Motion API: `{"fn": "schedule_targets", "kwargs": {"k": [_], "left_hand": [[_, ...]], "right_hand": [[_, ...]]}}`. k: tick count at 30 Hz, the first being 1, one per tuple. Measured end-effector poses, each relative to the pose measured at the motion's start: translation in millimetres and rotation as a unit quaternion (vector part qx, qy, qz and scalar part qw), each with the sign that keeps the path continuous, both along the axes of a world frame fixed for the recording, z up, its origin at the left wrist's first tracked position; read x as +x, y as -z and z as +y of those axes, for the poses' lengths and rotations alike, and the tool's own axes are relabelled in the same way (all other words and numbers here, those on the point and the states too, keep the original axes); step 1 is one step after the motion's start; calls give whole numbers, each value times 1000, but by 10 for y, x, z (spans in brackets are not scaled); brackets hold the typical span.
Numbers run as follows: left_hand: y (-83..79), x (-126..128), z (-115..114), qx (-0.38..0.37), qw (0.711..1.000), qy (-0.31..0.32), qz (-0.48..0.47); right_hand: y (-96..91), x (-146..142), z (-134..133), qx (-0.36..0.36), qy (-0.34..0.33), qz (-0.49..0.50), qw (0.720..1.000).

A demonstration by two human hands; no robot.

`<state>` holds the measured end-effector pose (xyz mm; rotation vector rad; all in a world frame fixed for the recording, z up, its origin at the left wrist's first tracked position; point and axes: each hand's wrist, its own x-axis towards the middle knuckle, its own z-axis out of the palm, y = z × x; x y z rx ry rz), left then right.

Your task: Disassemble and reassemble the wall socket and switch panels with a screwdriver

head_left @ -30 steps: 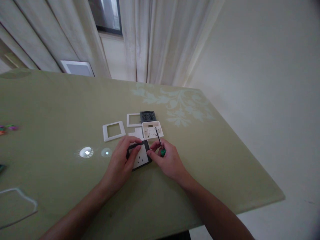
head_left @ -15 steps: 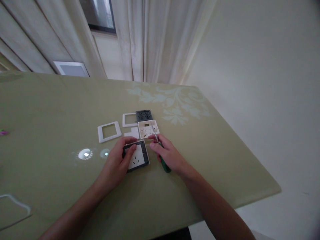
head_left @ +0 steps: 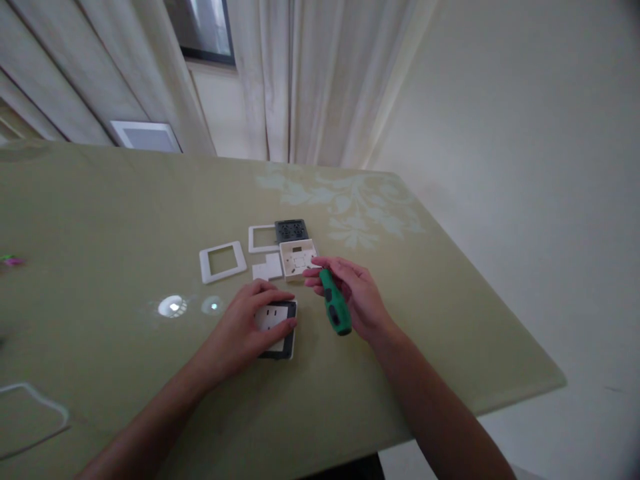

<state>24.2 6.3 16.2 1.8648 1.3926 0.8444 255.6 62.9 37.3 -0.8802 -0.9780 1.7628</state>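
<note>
My left hand (head_left: 250,323) is closed around a wall socket (head_left: 275,319) with a white face and dark surround, which lies near the table's front. Its thumb and fingers span the socket and cover part of the face. In my right hand (head_left: 363,293) is a screwdriver (head_left: 336,308) with a green and black handle, its handle end toward me; the shaft is mostly hidden. Just beyond the right fingertips stands an open white mounting box (head_left: 296,259). A dark socket insert (head_left: 291,230) touches the box's far side.
Two white cover frames, one nearer (head_left: 205,267) and one farther (head_left: 252,240), lie left of the box, with small white plates (head_left: 273,265) between. A white cord (head_left: 43,399) is at the front left. A wall (head_left: 550,200) borders the table (head_left: 425,320) on the right.
The screwdriver has swung in my right hand, its handle now raised and its shaft no longer plainly visible. My left hand has shifted its hold, and the socket sits slightly closer and straighter.
</note>
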Motion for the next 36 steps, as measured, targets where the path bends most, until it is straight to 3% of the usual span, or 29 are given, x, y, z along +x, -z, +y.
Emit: {"fn": "schedule_targets", "kwargs": {"k": [4, 9, 13, 21, 26, 32, 36], "left_hand": [[-8, 7, 15, -28, 1000, 9, -9], [11, -6, -2, -42, 999, 6, -15], [-2, -47, -18, -69, 997, 18, -14], [-79, -96, 25, -198, 979, 26, -33], [-59, -121, 12, -200, 978, 39, -42], [-67, -129, -20, -205, 977, 45, -45], [-112, -127, -35, -214, 973, 71, -44]], "right_hand": [[-5, 28, 21, -28, -5, 69, 997], [-91, -1, -60, 20, -10, 90, 996], [-86, -46, -121, 77, -37, 68, 994], [-5, -59, -177, 165, -48, -29, 985], [25, -49, -341, 314, 44, -187, 930], [97, -80, -501, 313, -56, -147, 937], [124, -74, -531, 325, 17, -107, 939]]}}
